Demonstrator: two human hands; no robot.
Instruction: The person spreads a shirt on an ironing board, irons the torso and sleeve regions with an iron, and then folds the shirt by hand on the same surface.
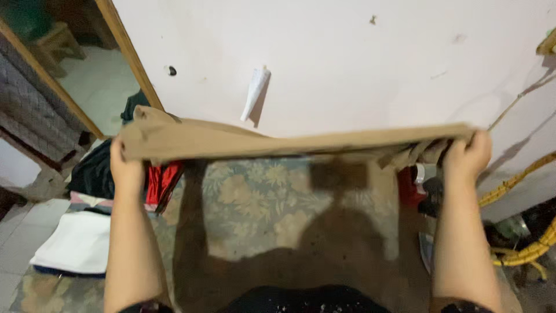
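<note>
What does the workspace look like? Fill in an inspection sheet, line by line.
Surface: floral patterned mat on the floor, partly in shadow.
Job's things: tan cloth held stretched out flat, above the mat.
Clutter: folded white cloth, dark garment pile and red fabric at the left; dark and red items at the right, unclear.
Grippers: left hand and right hand each grip one end of the tan cloth.
Cables: yellow hose lies at the right, by the wall.
Surroundings: pale wall with a white paper roll on it; wooden door frame at the left.
</note>
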